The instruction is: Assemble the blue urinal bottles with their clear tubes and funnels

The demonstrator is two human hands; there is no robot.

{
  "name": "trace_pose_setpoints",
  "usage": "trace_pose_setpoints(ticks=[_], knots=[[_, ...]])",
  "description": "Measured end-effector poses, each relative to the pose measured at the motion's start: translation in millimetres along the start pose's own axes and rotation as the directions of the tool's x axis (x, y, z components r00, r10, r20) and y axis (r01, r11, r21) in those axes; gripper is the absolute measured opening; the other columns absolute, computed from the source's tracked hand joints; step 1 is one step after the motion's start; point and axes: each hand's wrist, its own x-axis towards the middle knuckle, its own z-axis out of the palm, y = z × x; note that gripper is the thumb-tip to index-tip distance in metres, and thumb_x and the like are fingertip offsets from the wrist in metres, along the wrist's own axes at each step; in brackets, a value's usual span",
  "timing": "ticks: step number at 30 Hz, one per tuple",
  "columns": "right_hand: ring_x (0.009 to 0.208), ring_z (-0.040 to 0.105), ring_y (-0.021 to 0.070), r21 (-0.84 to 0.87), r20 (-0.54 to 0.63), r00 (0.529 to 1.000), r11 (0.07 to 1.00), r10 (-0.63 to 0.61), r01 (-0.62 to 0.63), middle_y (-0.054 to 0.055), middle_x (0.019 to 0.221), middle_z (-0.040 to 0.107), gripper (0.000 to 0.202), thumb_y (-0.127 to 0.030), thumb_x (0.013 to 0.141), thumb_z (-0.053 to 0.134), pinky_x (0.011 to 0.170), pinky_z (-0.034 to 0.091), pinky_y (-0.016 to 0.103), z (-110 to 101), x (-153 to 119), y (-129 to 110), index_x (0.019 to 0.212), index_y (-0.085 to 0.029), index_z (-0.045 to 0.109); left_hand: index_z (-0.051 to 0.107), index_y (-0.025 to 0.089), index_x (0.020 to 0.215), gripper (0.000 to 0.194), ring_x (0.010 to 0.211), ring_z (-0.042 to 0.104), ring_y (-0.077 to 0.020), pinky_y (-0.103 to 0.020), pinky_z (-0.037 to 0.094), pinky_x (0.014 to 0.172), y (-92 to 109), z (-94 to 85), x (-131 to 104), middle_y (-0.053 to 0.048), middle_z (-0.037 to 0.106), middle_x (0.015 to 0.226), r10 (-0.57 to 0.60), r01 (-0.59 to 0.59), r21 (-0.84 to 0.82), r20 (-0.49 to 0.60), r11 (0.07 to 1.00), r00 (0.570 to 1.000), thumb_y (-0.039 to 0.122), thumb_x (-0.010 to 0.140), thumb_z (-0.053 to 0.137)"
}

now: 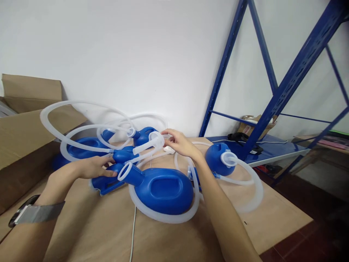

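My right hand (pixel 177 143) has its fingertips closed on the rim of a translucent white cap (pixel 156 138) with a short spout and a hose attached. Below it lies a blue urinal bottle (pixel 169 191) on its side, its uncapped neck (pixel 130 172) pointing left. A translucent corrugated hose (pixel 174 218) loops around the bottle's front. Just left of the neck, my left hand (pixel 94 168) reaches over blue plastic parts (pixel 107 183), thumb and fingers apart. Whether its fingertips touch those parts is hard to tell.
More blue bottles with hoses lie behind, and another capped bottle (pixel 218 158) is at right. An open cardboard box (pixel 32 134) stands at left. A white cable (pixel 133 233) crosses the brown table (pixel 95 225). Blue metal shelving (pixel 283 83) rises at right.
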Motion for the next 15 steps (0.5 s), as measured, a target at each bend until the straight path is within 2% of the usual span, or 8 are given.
trace_pose_setpoints(ticks=[2,4,6,8,10,12,15], knots=[[0.082,0.074,0.0143,-0.028,-0.022,0.997,0.997,-0.075,0.075,0.007,0.126,0.070,0.021,-0.024,0.098,0.065,0.076,0.057,0.029,3,0,-12,0.118,-0.020,0.067,0.069,0.017,0.134,0.077,0.115,0.075,-0.0349,-0.041,0.060,0.096,17,-5.5,-4,-0.015,0.079,0.125,0.059,-0.058,-0.034,0.014,0.998,0.998,0.070,0.078,0.062],[0.088,0.075,0.0147,-0.079,-0.017,0.991,0.989,-0.130,0.128,0.006,0.128,0.069,0.019,-0.026,0.100,0.065,0.083,0.057,0.031,8,0,-26,0.118,-0.022,0.067,0.060,0.021,0.148,0.075,0.116,0.074,-0.0319,-0.041,0.060,0.098,33,-9.7,-11,-0.012,0.078,0.128,0.189,-0.195,-0.104,-0.070,0.975,0.980,0.067,0.087,0.056],[0.094,0.075,0.0163,-0.134,0.003,0.986,0.977,-0.165,0.164,0.006,0.131,0.068,0.018,-0.026,0.102,0.063,0.086,0.058,0.032,17,0,-39,0.120,-0.023,0.066,0.048,0.027,0.158,0.074,0.120,0.073,-0.0286,-0.039,0.060,0.099,47,-11.3,-19,-0.009,0.076,0.135,0.302,-0.335,-0.192,-0.182,0.922,0.936,0.062,0.093,0.055],[0.102,0.075,0.0189,-0.181,0.033,0.980,0.963,-0.198,0.201,0.008,0.135,0.067,0.019,-0.028,0.105,0.061,0.090,0.058,0.035,26,0,-49,0.123,-0.023,0.064,0.038,0.031,0.165,0.076,0.115,0.074,-0.0257,-0.035,0.062,0.093,60,-10.6,-25,-0.007,0.076,0.134,0.371,-0.434,-0.265,-0.257,0.861,0.892,0.059,0.096,0.056],[0.109,0.074,0.0225,-0.206,0.060,0.976,0.954,-0.210,0.218,0.010,0.136,0.067,0.022,-0.030,0.106,0.059,0.094,0.058,0.039,34,-1,-56,0.127,-0.022,0.060,0.034,0.032,0.167,0.079,0.100,0.077,-0.0233,-0.031,0.063,0.081,71,-8.9,-28,-0.007,0.079,0.126,0.416,-0.489,-0.309,-0.274,0.816,0.867,0.059,0.096,0.057],[0.114,0.073,0.0253,-0.200,0.075,0.978,0.958,-0.195,0.206,0.011,0.133,0.069,0.027,-0.032,0.107,0.057,0.098,0.058,0.043,40,-2,-61,0.132,-0.021,0.054,0.040,0.031,0.165,0.077,0.090,0.076,-0.0222,-0.031,0.063,0.074,80,-7.8,-29,-0.007,0.080,0.122,0.435,-0.520,-0.338,-0.298,0.784,0.850,0.058,0.095,0.060],[0.125,0.069,0.0260,-0.136,0.100,0.979,0.972,-0.177,0.190,0.011,0.142,0.065,0.040,-0.032,0.107,0.058,0.104,0.057,0.045,42,-4,-64,0.143,-0.025,0.043,0.069,0.026,0.141,0.061,0.096,0.075,-0.0251,-0.035,0.063,0.083,88,-9.2,-30,-0.008,0.080,0.118,0.412,-0.553,-0.331,-0.408,0.765,0.815,0.057,0.089,0.068]])
